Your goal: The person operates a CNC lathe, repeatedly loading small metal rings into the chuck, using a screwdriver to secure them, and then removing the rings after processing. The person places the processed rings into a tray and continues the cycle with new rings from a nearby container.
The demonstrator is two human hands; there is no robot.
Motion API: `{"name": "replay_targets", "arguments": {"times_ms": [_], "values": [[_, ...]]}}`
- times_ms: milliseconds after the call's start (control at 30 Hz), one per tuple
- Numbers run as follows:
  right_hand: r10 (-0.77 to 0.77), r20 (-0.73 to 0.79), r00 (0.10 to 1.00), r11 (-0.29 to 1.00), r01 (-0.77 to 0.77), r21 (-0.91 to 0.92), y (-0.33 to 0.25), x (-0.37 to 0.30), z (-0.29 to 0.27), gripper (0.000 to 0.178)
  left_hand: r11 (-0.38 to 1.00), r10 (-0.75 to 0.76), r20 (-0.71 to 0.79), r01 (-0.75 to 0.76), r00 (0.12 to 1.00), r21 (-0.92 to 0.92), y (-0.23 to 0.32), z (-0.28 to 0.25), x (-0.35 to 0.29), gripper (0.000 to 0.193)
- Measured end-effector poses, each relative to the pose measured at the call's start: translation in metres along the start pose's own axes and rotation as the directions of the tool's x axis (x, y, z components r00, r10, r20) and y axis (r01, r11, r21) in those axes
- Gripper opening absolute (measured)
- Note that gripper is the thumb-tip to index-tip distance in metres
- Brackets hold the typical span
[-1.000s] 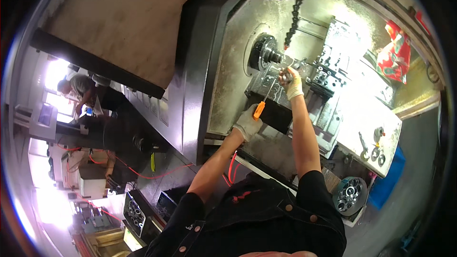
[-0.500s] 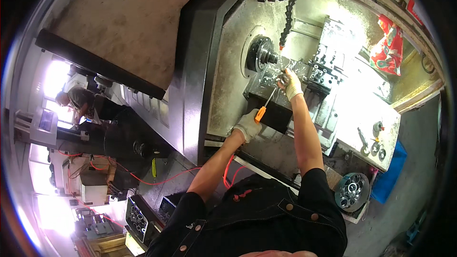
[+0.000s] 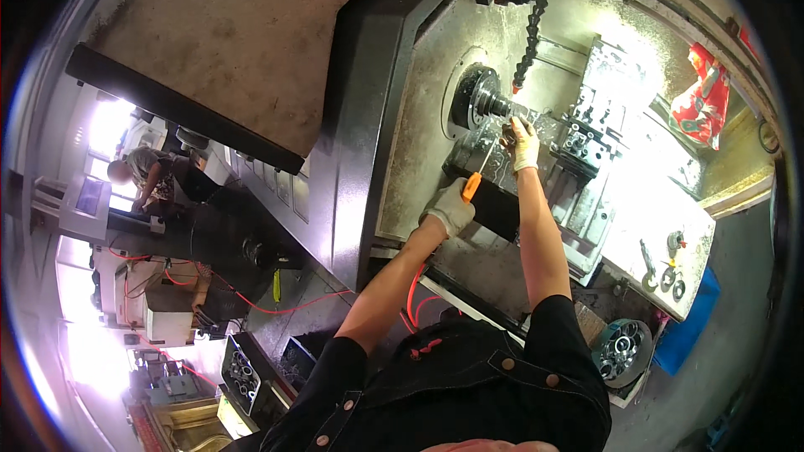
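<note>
Both my hands wear pale work gloves and reach into a lathe. My left hand [image 3: 450, 208] is closed round the orange handle of a screwdriver [image 3: 471, 187]. Its thin shaft slants up and right toward my other hand. My right hand [image 3: 524, 146] pinches a small dark metal part [image 3: 507, 136], perhaps a ring, with the screwdriver's tip close to it; whether they touch I cannot tell. Just left of and above that hand is the black lathe chuck [image 3: 476, 97] with its stepped nose. Curly metal shavings lie on the surface below it.
A black jointed coolant hose [image 3: 531, 42] hangs above the chuck. To the right stands the tool block [image 3: 579, 141], with a red patterned bag [image 3: 705, 100] beyond. Rings and tools lie on a white ledge [image 3: 695, 264]. A round tub [image 3: 605, 351] holds metal rings. A co-worker [image 3: 155, 172] stands far left.
The whole view has shifted, so the machine sits farther right and slightly lower. My right hand with the dark part is a little nearer the chuck. The left hand keeps its hold on the screwdriver.
</note>
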State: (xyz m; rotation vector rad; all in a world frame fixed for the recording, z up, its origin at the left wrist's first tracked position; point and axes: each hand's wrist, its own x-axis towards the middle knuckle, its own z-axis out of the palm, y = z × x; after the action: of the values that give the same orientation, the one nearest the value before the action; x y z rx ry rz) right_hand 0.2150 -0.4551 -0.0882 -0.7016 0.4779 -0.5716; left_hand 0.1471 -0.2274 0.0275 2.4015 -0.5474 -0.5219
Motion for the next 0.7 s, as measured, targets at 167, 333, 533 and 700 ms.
{"name": "replay_targets", "arguments": {"times_ms": [167,333,533,700], "values": [[0.018,-0.067,0.998,1.000,-0.018,-0.002,-0.006,-0.003,0.013,0.038,0.994,0.009,0.026,-0.006,1.000,-0.113,-0.016,0.007,-0.004,0.040],[0.001,-0.021,1.000,1.000,-0.001,0.006,-0.007,0.001,0.007,0.036,0.996,0.033,-0.013,-0.034,0.999,-0.084,-0.012,0.007,-0.007,0.041],[0.021,0.018,1.000,0.987,-0.018,-0.160,-0.020,-0.008,0.014,0.053,0.998,0.039,-0.037,-0.041,0.999,-0.046,-0.013,0.012,-0.012,0.046],[0.113,0.046,0.993,0.986,-0.106,-0.132,-0.030,-0.004,0.010,0.046,0.995,0.035,-0.005,-0.036,0.999,-0.097,-0.006,0.006,-0.025,0.045]]}}
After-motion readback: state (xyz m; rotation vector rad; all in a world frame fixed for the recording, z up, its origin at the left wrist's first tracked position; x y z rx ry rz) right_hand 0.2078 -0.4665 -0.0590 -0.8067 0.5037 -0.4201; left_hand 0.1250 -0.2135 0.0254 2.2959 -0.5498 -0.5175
